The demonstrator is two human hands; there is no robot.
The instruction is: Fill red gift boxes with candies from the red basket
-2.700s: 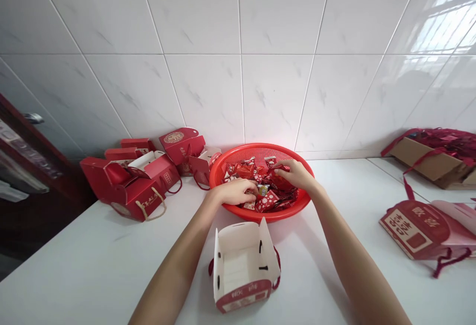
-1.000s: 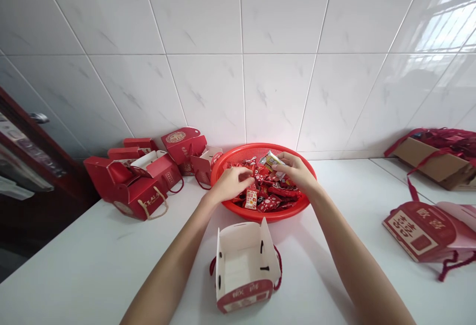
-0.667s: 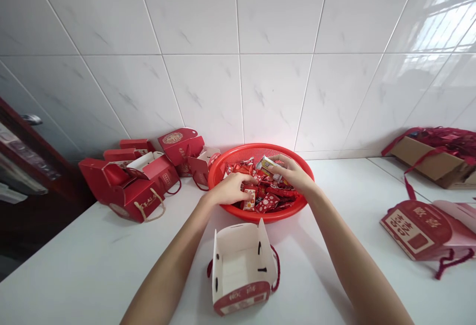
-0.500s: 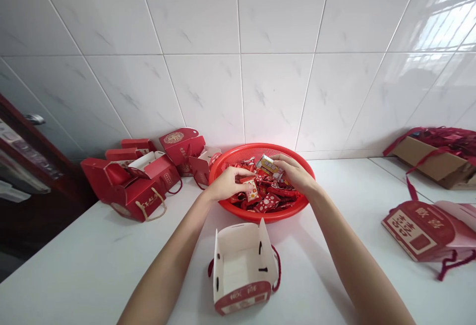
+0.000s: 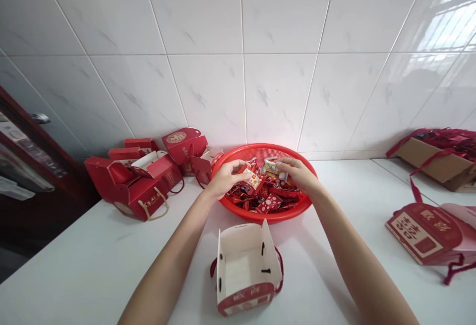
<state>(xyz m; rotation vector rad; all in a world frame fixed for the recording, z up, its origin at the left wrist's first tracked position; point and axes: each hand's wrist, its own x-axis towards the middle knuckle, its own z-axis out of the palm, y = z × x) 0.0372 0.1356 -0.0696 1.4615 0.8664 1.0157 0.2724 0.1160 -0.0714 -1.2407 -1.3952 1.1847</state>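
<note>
White marble-veined wall tiles (image 5: 204,92) rise behind a white surface (image 5: 92,260), and two bare forearms reach in from the bottom of the view; the left grip (image 5: 225,179) is closed, thumb and fingers pinching a small white-and-red sweet packet (image 5: 253,179); the right grip (image 5: 297,175) is closed as well, pinching a silver-and-yellow wrapped sweet (image 5: 272,169); the two packets are near each other, not touching, held just above a red mesh plastic basket (image 5: 260,150); both hands hover over its far half, with the left wrist close to the rim; heaped inside are many red-wrapped sweets (image 5: 267,198), some patterned with white dots; directly in front of the basket, nearer the person, an open white-lined gift box (image 5: 247,265) stands on the surface, with red cord handles at its sides; to the left of the basket, several red gift boxes (image 5: 130,186) are clustered against the wall, some open, one with a tan rope handle; to the right lies a flat red gift box (image 5: 420,231) printed with a double-happiness character; beyond it, in the far right corner, sits a cardboard carton (image 5: 435,166) tangled with dark red cords.
</note>
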